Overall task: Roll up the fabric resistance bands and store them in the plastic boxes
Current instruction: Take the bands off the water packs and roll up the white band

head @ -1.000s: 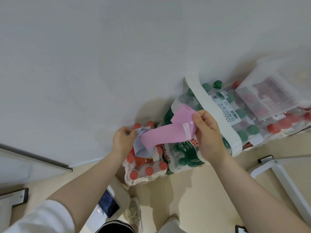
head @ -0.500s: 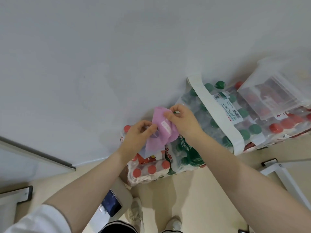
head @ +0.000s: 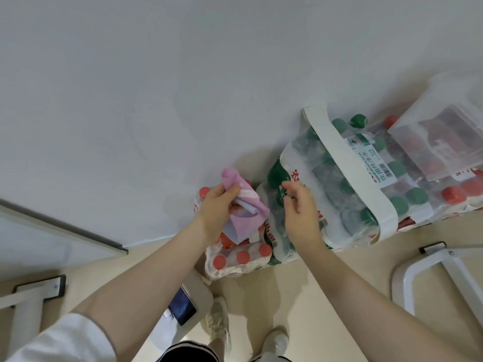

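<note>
The left hand (head: pixel 218 205) grips the pink fabric resistance band (head: pixel 241 202), thumb on top and fingers (head: pixel 234 190) curled under it, so the bunched band sticks out above and below the closed fist. A loose fold hangs below the fingers and a short rolled end pokes up above the thumb. The right hand (head: pixel 300 210) hangs just beside the band without touching it, fingers spread and slightly curved, holding nothing.

The band looks only half gathered, more crumpled than rolled. To do this step well, I would judge that the free hand should come back to the loose tail under the left fingers, flatten it, and wind it tightly around the core the left hand pinches, keeping the edges aligned so the roll is even and small enough for a box. The left grip should stay firm on the core so it does not spring open.

Both forearms reach forward and up from the body, wrists level, hands held in the air above the shrink-wrapped packs of bottles (head: pixel 347 184) on the floor. A clear plastic box (head: pixel 444 142) sits on those packs, well apart to the right of the right fingers; the roll would have to travel there
</note>
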Available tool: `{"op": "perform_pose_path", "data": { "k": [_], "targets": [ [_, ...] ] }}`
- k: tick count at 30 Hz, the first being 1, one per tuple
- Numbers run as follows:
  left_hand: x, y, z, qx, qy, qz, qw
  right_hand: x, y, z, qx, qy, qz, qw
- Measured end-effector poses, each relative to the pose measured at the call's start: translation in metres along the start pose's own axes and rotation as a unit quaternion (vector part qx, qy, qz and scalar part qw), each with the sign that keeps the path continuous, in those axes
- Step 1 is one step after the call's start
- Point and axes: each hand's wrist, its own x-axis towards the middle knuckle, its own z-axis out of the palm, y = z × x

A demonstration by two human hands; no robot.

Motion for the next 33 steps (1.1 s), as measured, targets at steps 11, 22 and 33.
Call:
{"op": "perform_pose_path", "data": {
  "k": [11, 22, 33],
  "targets": [
    [-0.002, 0.013, -0.007, -0.028, 0.024, -0.034, 0.999, 0.001, 0.036, 0.034, 0.020, -0.153, 0.075, 0.985],
    [-0.017, 0.060, -0.018, 0.266, 0.083, 0.185, 0.943, 0.015, 0.063, 0.015, 0.094, -0.163, 0.206, 0.960],
    [-0.028, 0.074, 0.001, 0.318, 0.060, 0.181, 0.928, 0.015, -0.039, -0.003, 0.148, -0.172, -0.030, 0.973]
  ]
}}
